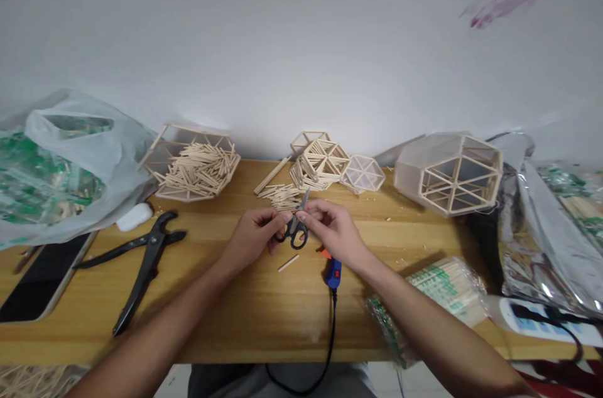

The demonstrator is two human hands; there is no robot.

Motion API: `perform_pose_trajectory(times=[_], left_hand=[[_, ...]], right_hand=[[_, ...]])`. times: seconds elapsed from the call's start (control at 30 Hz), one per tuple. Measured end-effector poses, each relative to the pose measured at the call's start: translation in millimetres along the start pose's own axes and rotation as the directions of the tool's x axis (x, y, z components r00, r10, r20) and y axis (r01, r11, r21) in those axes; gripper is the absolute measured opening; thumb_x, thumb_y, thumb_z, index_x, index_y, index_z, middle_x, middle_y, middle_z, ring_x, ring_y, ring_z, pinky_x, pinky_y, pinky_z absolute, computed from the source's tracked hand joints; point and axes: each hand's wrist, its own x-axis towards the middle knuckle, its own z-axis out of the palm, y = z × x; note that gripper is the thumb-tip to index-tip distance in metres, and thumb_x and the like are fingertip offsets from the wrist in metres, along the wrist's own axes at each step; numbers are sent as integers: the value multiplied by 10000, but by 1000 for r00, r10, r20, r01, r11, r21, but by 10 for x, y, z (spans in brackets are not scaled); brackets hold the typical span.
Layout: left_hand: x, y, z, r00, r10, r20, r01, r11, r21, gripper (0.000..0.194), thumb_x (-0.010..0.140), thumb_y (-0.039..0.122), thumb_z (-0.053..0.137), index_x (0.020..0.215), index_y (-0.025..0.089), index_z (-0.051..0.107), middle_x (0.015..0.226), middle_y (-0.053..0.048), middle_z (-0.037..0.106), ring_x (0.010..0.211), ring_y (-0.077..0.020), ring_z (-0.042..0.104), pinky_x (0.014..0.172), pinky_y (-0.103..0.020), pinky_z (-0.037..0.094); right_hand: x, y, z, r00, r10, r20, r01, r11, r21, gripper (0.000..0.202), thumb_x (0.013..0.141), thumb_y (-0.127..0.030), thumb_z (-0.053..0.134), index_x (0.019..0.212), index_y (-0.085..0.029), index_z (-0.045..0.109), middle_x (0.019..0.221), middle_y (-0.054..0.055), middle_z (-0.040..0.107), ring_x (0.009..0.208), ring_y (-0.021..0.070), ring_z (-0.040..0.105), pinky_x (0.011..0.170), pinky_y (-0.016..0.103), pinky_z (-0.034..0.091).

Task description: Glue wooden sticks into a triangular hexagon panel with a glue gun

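Note:
Between my two hands is a small pair of scissors (298, 231) with black handles, its blades pointing away from me. My left hand (261, 228) is closed, with thumb and fingers pinched at the left side of the handles. My right hand (332, 228) is closed too, its thumb near the scissors' pivot. Some fingertips are hidden behind the scissors and the hands. Just beyond lie short wooden sticks (283, 196) in a loose pile. One short stick (288, 263) lies on the near side. A blue glue gun (333, 272) with an orange tip rests beside my right wrist.
At the back are a stick-filled wooden frame (155, 162), stacked hexagonal frames (325, 159) and a covered lantern-like frame (414, 175). Large black pliers (153, 247), a phone (42, 275) and a plastic bag (94, 147) lie left. Packaged sticks (447, 288) and a power strip (541, 322) sit right.

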Motion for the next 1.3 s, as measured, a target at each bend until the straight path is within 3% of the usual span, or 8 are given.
perform_pose_trajectory(times=[0.23, 0.4, 0.6, 0.77, 0.93, 1.3], left_hand=[[5, 55, -28, 993, 92, 76, -98, 992, 84, 433, 919, 577, 639, 763, 173, 649, 662, 12, 617, 546, -123, 595, 546, -247, 511], [6, 86, -67, 988, 110, 106, -116, 992, 58, 376, 916, 524, 667, 976, 161, 742, 791, -14, 660, 648, -134, 606, 612, -259, 525], [-7, 62, -46, 982, 87, 167, -94, 995, 36, 371, 879, 448, 736, 1091, 144, 735, 840, -31, 701, 638, -123, 575, 584, -246, 483], [3, 31, -48, 985, 124, 117, -134, 988, 74, 272, 890, 419, 712, 921, 149, 711, 703, 4, 652, 658, -135, 592, 661, -263, 490], [-1, 42, -25, 990, 131, 53, -133, 990, 39, 275, 874, 427, 728, 870, 159, 668, 709, 7, 651, 651, -134, 597, 642, -263, 497], [-16, 48, 13, 991, 126, 42, -127, 992, 18, 281, 858, 426, 739, 803, 164, 656, 676, 15, 643, 612, -122, 581, 597, -248, 481]], right_hand=[[16, -9, -33, 998, 5, -70, -6, 1000, -13, 469, 818, -662, 777, 837, -211, 650, 653, -15, 660, 569, 166, 662, 541, 277, 514], [43, 2, -52, 994, 14, -105, -12, 1000, 25, 467, 818, -654, 782, 863, -205, 659, 684, 9, 692, 577, 176, 680, 542, 276, 504], [27, 20, -3, 999, 15, -47, -12, 998, 60, 427, 822, -621, 791, 874, -215, 669, 708, -1, 696, 603, 164, 665, 587, 286, 543], [19, 31, 5, 1000, 20, -4, -20, 1000, 12, 428, 835, -611, 779, 931, -199, 716, 763, 3, 709, 675, 142, 656, 650, 270, 579], [6, 54, 1, 992, 89, 89, -98, 990, 103, 439, 815, -604, 810, 896, -184, 710, 768, -1, 705, 700, 133, 675, 681, 282, 640], [20, 2, -65, 980, 123, 156, -149, 974, 169, 424, 818, -583, 823, 791, -183, 687, 709, -15, 678, 535, 102, 619, 479, 230, 574]])
